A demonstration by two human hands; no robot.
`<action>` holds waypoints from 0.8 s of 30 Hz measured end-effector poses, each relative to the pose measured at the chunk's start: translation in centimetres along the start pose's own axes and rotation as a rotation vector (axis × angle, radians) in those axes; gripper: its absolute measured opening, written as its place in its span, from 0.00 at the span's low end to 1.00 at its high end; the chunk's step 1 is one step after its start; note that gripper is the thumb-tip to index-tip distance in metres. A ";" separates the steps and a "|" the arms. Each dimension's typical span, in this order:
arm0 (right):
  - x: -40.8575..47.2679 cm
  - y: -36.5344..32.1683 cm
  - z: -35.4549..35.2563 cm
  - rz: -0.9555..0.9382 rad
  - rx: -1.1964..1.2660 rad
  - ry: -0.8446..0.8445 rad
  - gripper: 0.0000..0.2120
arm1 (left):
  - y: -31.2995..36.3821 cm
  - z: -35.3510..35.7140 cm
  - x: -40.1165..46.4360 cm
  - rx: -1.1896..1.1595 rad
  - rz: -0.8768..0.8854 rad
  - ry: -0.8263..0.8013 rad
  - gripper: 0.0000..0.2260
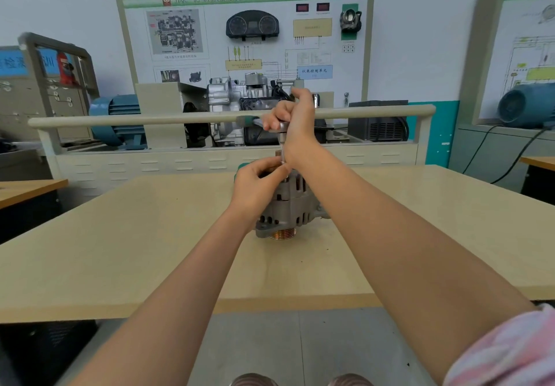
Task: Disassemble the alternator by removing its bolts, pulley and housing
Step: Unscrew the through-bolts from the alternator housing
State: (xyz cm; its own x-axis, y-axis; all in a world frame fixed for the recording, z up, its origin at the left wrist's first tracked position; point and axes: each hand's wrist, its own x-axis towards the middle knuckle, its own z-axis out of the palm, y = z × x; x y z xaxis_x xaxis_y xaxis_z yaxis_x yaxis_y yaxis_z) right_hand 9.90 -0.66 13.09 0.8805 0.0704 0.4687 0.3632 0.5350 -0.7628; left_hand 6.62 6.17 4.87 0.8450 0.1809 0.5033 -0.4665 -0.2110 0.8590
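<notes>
Standing pulley-down on the table [120, 235], the alternator [288, 205] is steadied from above | right hand [292, 115] is raised, fist curled round a ratchet wrench [255, 122] | left hand [258, 184] pinches the wrench's vertical extension [281, 150] just over the housing.

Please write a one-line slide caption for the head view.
Right hand grips a green-handled ratchet wrench; left hand steadies the grey metal alternator.

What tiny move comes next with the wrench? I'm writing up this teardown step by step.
Probably swing the ratchet handle to turn the bolt loose. The right hand already grips the ratchet head, its extension stands upright into the alternator, and the left hand steadies its lower end.
</notes>
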 end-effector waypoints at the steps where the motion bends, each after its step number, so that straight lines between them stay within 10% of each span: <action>1: 0.0 0.1 0.0 0.008 -0.019 -0.023 0.26 | 0.0 -0.1 0.1 -0.005 -0.001 -0.010 0.09; 8: -0.8 0.6 -0.1 -0.103 -0.054 0.105 0.26 | 0.3 0.1 0.1 -0.014 -0.044 0.004 0.09; 16: -2.5 3.6 0.4 -0.765 -1.299 0.367 0.09 | 0.5 0.0 0.3 0.014 -0.146 0.043 0.17; 24: -0.9 0.9 0.7 -0.232 -0.327 0.189 0.25 | 0.8 -0.7 0.2 0.078 -0.090 -0.100 0.06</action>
State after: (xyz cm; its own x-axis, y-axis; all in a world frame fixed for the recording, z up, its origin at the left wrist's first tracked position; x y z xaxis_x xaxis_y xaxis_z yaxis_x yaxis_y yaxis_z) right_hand 9.20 0.35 12.34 0.7936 -0.1917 0.5774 0.6081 0.2218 -0.7622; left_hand 6.25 6.71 5.71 0.9060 0.1065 0.4096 -0.3695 -0.2727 0.8883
